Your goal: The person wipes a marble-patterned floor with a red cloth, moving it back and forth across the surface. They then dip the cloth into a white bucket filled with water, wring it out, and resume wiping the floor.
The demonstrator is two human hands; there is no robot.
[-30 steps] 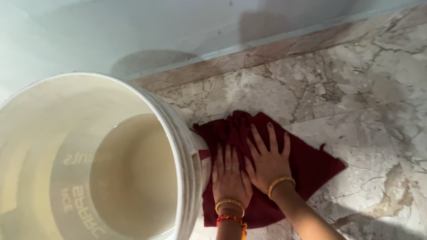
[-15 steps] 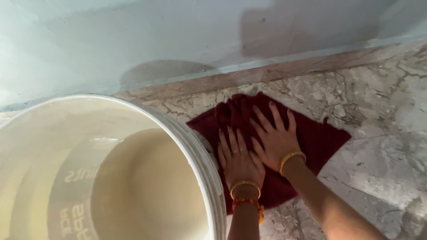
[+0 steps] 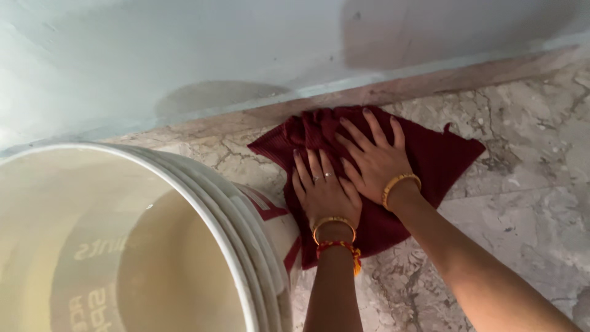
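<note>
Furthest to the left of the maroon cloth (image 3: 424, 154) stands a big white plastic bucket (image 3: 246, 221), its rim nearly touching the cloth's near-left edge, with cloudy beige water (image 3: 166, 276) inside. The cloth itself lies spread flat on the marble floor (image 3: 522, 203), its far edge bunched up against the brown skirting strip (image 3: 393, 89) at the foot of the pale wall (image 3: 184, 49).

On the cloth's left half rests the left hand (image 3: 322, 193), palm down, fingers straight and close together, a ring on one finger, a gold bangle and a red thread at the wrist. It grips nothing; it only presses the fabric flat. Just right of it, touching side by side, the right hand (image 3: 376, 161) lies in the same way, fingers spread a little wider and reaching toward the cloth's far edge, a gold bangle on its wrist. It too is open and flat, holding nothing closed in the fingers. Both forearms run in from the near side, the right one slanting across from the cloth's right.

To my eye, wiping well here means keeping both palms bearing down evenly so the cloth slides as one sheet, smoothing that bunched far edge so it meets the skirting cleanly, and steering clear of the bucket so it is not nudged.
</note>
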